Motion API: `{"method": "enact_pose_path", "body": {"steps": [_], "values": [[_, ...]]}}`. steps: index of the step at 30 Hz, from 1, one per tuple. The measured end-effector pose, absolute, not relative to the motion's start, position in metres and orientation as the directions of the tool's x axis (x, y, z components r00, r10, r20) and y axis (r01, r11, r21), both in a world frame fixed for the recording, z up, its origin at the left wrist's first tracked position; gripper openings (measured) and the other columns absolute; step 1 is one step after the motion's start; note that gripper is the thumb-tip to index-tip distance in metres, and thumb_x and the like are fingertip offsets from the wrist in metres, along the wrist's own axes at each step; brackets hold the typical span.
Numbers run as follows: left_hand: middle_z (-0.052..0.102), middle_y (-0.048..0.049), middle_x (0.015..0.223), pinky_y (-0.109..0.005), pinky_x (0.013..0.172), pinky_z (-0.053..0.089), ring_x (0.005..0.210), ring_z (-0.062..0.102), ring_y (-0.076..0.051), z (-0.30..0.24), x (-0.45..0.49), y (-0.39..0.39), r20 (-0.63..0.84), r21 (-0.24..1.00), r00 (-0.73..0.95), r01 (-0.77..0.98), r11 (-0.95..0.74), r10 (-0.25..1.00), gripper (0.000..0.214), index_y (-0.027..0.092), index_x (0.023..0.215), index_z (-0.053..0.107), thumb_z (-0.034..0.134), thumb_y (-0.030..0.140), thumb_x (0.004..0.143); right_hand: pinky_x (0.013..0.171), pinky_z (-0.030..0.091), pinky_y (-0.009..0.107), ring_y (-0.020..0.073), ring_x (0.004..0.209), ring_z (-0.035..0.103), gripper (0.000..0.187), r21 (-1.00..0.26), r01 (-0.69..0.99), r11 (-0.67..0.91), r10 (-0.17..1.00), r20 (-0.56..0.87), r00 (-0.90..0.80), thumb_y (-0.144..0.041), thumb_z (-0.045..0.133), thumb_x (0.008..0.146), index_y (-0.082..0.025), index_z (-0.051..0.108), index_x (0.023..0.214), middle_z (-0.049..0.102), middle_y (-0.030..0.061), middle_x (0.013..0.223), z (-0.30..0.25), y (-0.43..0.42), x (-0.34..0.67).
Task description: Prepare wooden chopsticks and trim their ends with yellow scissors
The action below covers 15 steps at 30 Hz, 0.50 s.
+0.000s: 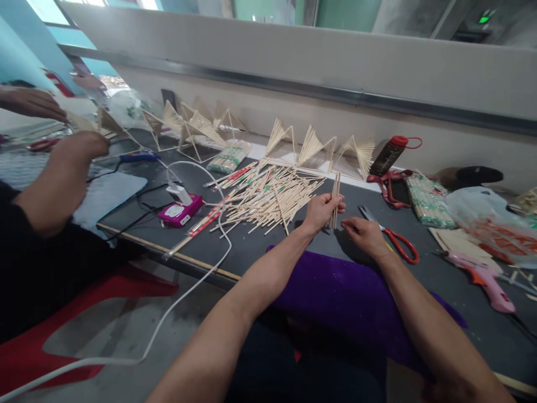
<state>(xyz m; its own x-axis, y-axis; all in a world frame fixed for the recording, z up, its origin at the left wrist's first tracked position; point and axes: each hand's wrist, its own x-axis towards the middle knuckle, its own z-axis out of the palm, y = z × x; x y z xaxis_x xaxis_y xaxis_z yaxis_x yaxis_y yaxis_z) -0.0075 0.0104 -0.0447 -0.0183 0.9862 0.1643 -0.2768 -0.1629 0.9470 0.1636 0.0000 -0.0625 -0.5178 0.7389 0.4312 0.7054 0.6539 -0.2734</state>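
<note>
Upright in my left hand (324, 212) is a small bunch of thin wooden sticks (335, 201), pinched between thumb and fingers. My right hand (366, 236) hovers just to the right, close to the lower part of the bunch but apart from it. Its fingers are curled and pressed together; whether anything is between them is hidden. A large heap of loose wooden sticks (272, 196) lies to the left of my left hand. Scissors with red handles (403, 246) rest beyond my right wrist. Beneath my forearms, a purple cloth (331, 285) covers the table's front edge.
Twisted stick structures (310, 145) line the wall. Packed sticks (230, 157), a red-capped bottle (390, 155), a pink glue gun (482, 280) and a plastic bag (490, 218) surround the work area. A white cable (229, 240) crosses the table by a purple power box (181, 211). Another person's arm (62, 173) is at left.
</note>
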Motion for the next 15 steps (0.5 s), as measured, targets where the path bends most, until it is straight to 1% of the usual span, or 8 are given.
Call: {"method": "enact_pose_path", "body": {"steps": [7, 12, 15], "values": [[0.068, -0.006, 0.071, -0.03, 0.065, 0.053, 0.061, 0.065, -0.013, -0.0478, -0.0114, 0.012, 0.161, 0.938, -0.042, -0.306, -0.166, 0.986, 0.029, 0.013, 0.085, 0.066, 0.063, 0.04, 0.076, 0.065, 0.046, 0.027, 0.0173, 0.072, 0.065, 0.023, -0.3, 0.676, 0.673, 0.722, 0.467, -0.511, -0.032, 0.049, 0.086, -0.021, 0.069, 0.089, 0.071, 0.0049, 0.081, -0.0633, 0.0016, 0.1642], [0.068, -0.0062, 0.07, -0.028, 0.064, 0.053, 0.06, 0.065, -0.013, -0.0451, -0.0116, 0.0108, 0.139, 0.948, -0.046, -0.284, -0.146, 0.989, 0.029, 0.013, 0.081, 0.066, 0.063, 0.041, 0.076, 0.064, 0.047, 0.03, 0.0186, 0.069, 0.065, 0.022, -0.308, 0.702, 0.642, 0.749, 0.447, -0.489, -0.032, 0.049, 0.085, -0.022, 0.068, 0.088, 0.071, 0.0047, 0.079, -0.0598, -0.0002, 0.1633], [0.068, -0.0055, 0.07, -0.027, 0.063, 0.052, 0.06, 0.065, -0.013, -0.0441, -0.0117, 0.0096, 0.135, 0.949, -0.036, -0.282, -0.139, 0.99, 0.026, 0.013, 0.082, 0.066, 0.063, 0.038, 0.077, 0.065, 0.048, 0.031, 0.0187, 0.071, 0.065, 0.022, -0.319, 0.695, 0.644, 0.75, 0.444, -0.491, -0.032, 0.048, 0.085, -0.023, 0.068, 0.087, 0.071, 0.0041, 0.081, -0.0605, 0.0003, 0.1632]]}}
